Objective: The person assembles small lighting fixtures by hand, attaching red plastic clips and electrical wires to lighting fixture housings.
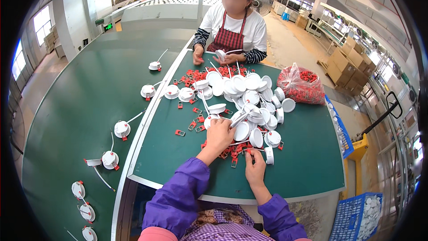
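Note:
My left hand [218,135] reaches into a heap of white round downlights [252,97]. Its fingers are closed at the edge of a tilted white downlight [239,118], partly hidden by the hand. Lower and to the right, my right hand [255,168] pinches a small red clip [248,151] at the near edge of the heap. Loose red spring clips [234,162] lie under and around both hands. Beside the right hand a downlight [269,155] stands on its edge.
Across the table a person [236,22] in a checked apron holds a downlight. A clear bag of red clips [301,85] sits at the right. Several downlights with clips lie along the green belt [67,120] at left. A blue crate [356,216] and a yellow pallet jack [359,147] stand right.

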`<state>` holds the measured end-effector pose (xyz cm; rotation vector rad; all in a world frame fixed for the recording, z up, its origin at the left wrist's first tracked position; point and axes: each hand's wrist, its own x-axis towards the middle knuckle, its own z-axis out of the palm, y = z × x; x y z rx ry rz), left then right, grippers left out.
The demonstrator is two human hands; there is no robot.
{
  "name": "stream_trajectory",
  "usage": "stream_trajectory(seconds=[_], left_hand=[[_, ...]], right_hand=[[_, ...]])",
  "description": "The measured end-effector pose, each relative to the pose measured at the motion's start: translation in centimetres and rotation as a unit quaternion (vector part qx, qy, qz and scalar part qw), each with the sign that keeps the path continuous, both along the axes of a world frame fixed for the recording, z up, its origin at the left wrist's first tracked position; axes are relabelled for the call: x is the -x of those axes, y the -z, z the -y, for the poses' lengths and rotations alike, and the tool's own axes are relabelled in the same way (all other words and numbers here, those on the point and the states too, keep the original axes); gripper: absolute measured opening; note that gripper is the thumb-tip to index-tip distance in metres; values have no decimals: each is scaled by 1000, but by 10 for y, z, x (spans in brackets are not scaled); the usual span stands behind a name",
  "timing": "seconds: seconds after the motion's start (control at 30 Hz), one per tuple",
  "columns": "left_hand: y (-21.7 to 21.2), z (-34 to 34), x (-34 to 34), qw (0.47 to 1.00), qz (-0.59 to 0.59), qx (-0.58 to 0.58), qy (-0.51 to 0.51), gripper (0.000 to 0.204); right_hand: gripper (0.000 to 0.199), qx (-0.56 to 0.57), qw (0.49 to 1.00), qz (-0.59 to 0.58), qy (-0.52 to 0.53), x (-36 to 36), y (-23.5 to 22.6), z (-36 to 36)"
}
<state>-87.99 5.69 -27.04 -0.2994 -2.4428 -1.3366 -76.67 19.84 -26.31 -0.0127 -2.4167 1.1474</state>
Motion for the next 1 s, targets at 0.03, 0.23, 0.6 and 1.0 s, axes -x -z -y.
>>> stream_trajectory(seconds=[0.03,0.23,0.6,1.0], left_hand=[[0,4,-1,999,-7,-36,3,21],[19,59,5,988,-100,-102,-60,19],[45,72,-10,997,-47,-55,-8,30],[21,3,-52,992,52,-117,-1,72]], right_hand=[[10,-1,1000,2,0,0,0,0],[8,-25,1000,-11,-8,4,-1,2],[16,11,1000,6,5,15,-3,-1],[14,0,1000,-14,26,14,-3,1]])
